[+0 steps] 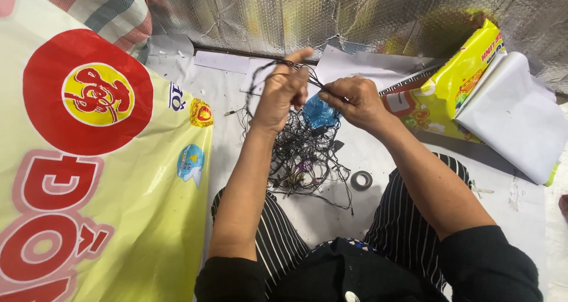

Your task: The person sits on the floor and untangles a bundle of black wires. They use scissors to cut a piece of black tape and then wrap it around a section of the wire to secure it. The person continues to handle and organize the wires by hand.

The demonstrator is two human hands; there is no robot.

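- A tangle of thin black wires is held up over the lap — light, limp, snag-prone.
- Strands are pinched by the left hand.
- A blue piece is pinched by the right hand — best gripped there.

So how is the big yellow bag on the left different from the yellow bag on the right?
The big yellow bag fills the left side, spread wide and flat; the smaller yellow bag lies farther off by the foil wall. The big yellow bag shows a large red circle; the smaller yellow bag has white sheets partly over it. Both are shiny, printed yellow plastic.
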